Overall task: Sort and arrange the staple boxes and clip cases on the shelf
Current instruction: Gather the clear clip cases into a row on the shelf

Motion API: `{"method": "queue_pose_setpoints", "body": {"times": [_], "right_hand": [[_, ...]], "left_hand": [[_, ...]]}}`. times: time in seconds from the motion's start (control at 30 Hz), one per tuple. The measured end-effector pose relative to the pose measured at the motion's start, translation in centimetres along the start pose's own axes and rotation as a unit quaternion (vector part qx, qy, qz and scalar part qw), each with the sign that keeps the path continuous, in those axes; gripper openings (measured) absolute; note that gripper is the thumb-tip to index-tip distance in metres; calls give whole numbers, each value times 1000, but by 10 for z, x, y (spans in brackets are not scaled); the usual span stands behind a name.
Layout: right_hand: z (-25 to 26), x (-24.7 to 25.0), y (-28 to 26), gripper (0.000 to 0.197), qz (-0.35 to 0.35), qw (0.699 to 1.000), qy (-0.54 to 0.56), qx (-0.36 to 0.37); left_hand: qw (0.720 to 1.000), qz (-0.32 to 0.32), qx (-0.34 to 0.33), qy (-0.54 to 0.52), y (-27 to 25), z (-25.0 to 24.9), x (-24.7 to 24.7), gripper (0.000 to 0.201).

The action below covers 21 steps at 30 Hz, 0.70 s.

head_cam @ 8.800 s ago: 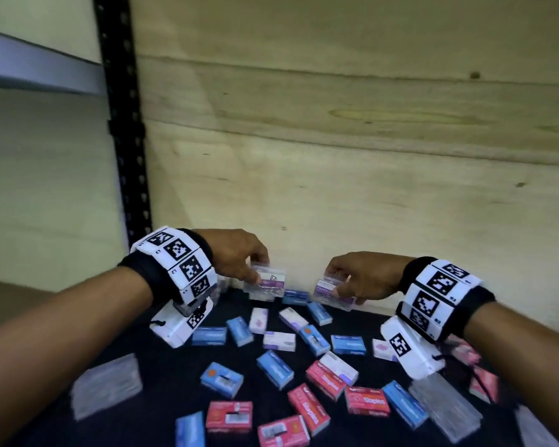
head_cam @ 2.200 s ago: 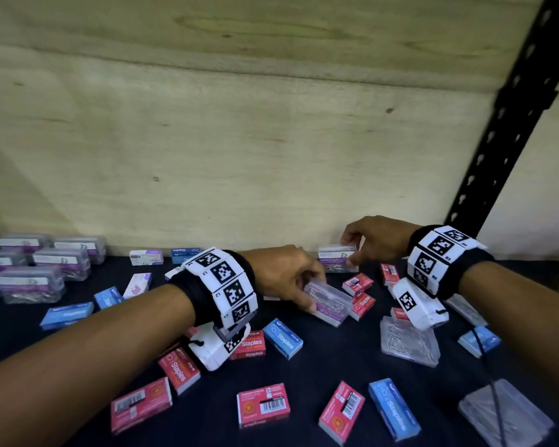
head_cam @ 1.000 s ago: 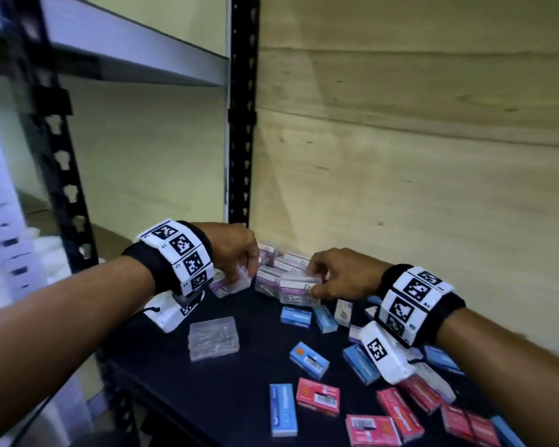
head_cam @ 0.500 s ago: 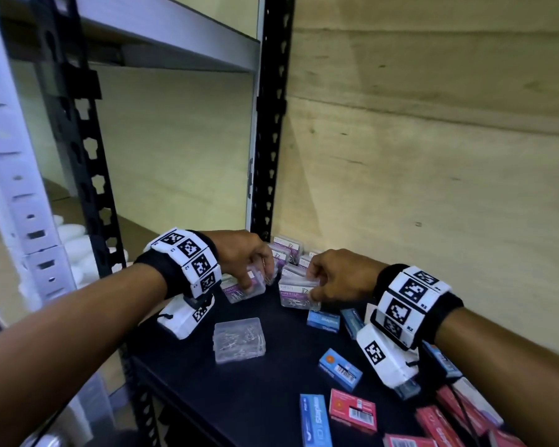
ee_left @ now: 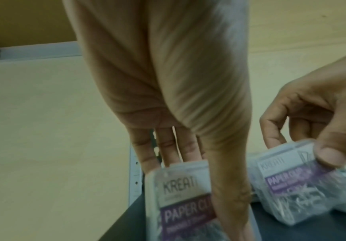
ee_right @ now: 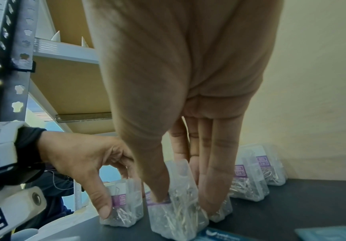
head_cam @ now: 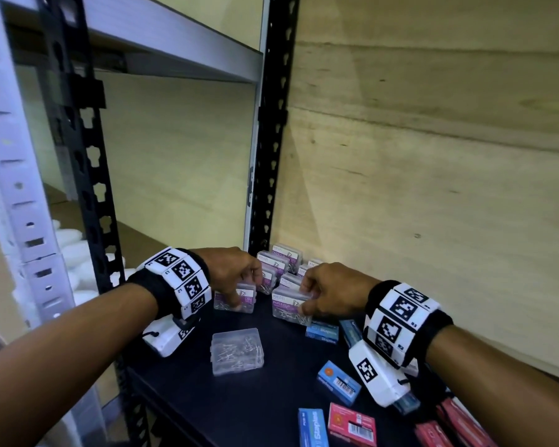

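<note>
Basically a black shelf [head_cam: 226, 401] fills the lower middle of the head view, backed by a plywood wall [head_cam: 433, 156] at right, with a black upright [head_cam: 271, 124] at centre top. Clip cases are being lined up at the back corner: a group of standing cases [head_cam: 283, 262] is seen at frame centre, just under the upright.

The left hand [head_cam: 236, 269] is curled round one clip case [head_cam: 239, 300], thumb on the near face and fingers behind, as the right wrist view shows at lower left. The right hand [head_cam: 328, 293] is pinching a second clip case [head_cam: 291, 306], thumb in front and fingers at the back; both cases appear to touch the shelf, standing on edge. A flat clear case [head_cam: 237, 351] lies unsorted at lower centre. Blue staple boxes [head_cam: 322, 330] and red staple boxes [head_cam: 352, 424] are scattered at lower right, still unsorted.

The step in hand is judged to be setting both cases into the row. To do it well, each case should be kept upright, label forward, slid flush against its neighbour, and released only once its base sits flat. Grip should stay light since loose clips shift inside. Cases already standing could be knocked over if the hands are pulled out sideways; lifting straight up is advised.
</note>
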State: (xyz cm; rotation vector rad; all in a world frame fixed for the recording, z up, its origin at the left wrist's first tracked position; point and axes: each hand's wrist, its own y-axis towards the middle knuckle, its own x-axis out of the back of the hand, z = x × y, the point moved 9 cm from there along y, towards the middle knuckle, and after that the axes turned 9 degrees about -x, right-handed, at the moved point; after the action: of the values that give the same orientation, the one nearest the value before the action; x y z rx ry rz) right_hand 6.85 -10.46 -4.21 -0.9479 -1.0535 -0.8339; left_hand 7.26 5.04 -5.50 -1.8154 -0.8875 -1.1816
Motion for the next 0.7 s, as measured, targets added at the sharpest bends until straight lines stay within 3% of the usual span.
{"method": "queue_pose_setpoints", "body": {"times": [0.13,0.3,0.7], "right_hand": [[4,1,-1,32,-7,1000,5,3],[12,-1,-4,39,-9,1000,2,16],[17,0,-3,30,-27,999,3,28]], "left_hand": [[1000,0,17,6,-11,11,7,57],[999,-10,18,37,-18,14,12,46],[994,-56,-4,92,-8,14,15,42]]}}
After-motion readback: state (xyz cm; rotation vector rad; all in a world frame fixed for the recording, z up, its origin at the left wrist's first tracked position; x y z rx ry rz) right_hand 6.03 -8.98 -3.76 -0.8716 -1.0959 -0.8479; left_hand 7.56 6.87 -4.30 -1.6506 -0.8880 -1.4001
